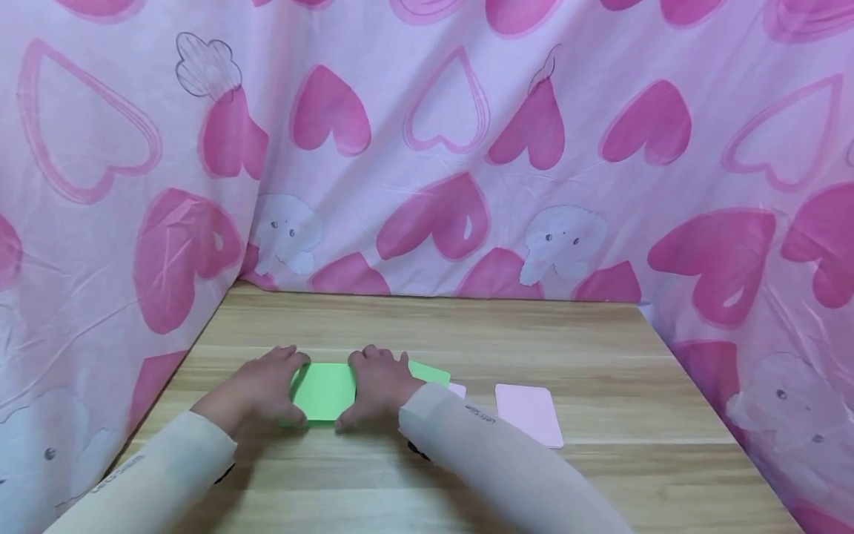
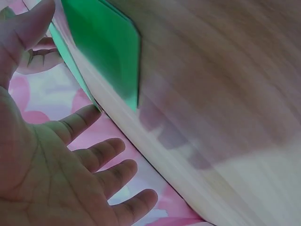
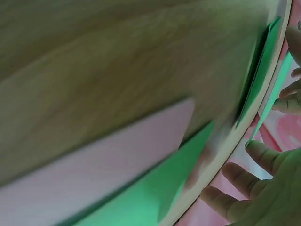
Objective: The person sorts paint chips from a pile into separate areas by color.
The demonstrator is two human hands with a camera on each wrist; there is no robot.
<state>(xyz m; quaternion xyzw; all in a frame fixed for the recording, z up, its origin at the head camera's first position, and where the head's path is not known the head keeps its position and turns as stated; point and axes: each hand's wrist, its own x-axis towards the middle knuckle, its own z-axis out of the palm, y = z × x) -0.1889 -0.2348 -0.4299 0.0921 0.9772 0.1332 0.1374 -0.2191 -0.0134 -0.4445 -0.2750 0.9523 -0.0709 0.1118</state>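
A green paper sheet (image 1: 325,391) lies flat on the wooden table (image 1: 467,326), between my two hands. My left hand (image 1: 263,389) rests on its left edge, fingers at the far corner and thumb by the near corner. My right hand (image 1: 376,386) rests on its right edge in the same way. In the left wrist view the left hand (image 2: 56,165) shows spread, fairly straight fingers beside the green sheet (image 2: 110,52). The right wrist view shows the right hand (image 3: 263,188) with loosely bent fingers near a green sheet (image 3: 155,197).
A second green sheet (image 1: 430,373) pokes out from behind my right hand. A pale pink sheet (image 1: 529,413) lies to the right, with a small pink corner (image 1: 457,389) by my right sleeve. Pink heart-print cloth (image 1: 467,148) walls the table on the left, back and right.
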